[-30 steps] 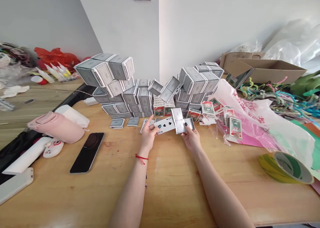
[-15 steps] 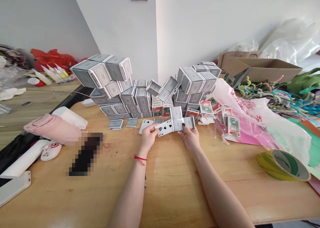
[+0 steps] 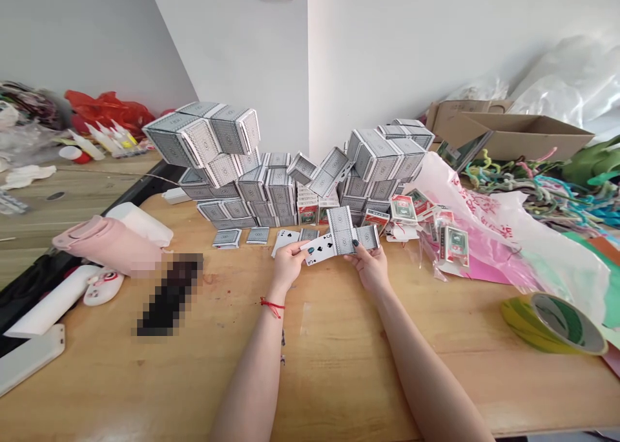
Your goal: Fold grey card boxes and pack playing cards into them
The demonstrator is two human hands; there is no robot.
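Between my hands is a piece made of folded, joined playing cards (image 3: 341, 230), held just above the table. A face-up spade card (image 3: 320, 251) forms its left arm, pinched by my left hand (image 3: 289, 264) at the outer end. My right hand (image 3: 369, 265) grips the lower right part, its thumb on the patterned back. Behind my left hand lie loose playing cards (image 3: 285, 240), partly hidden by the fingers. Stacked cubes of folded cards (image 3: 227, 132) rise at the back left, with more card cubes (image 3: 382, 154) at the back right.
Red and green card boxes (image 3: 454, 246) lie to the right beside a thin plastic bag (image 3: 489, 225). A roll of yellow tape (image 3: 520, 322) rests at the right. To the left are a pink bottle (image 3: 106, 245), a white mouse (image 3: 103, 287) and a pixelated dark object (image 3: 170, 294).
The whole view has shifted slightly. The joined card piece is tilted a little differently, and both hands keep their hold on it.
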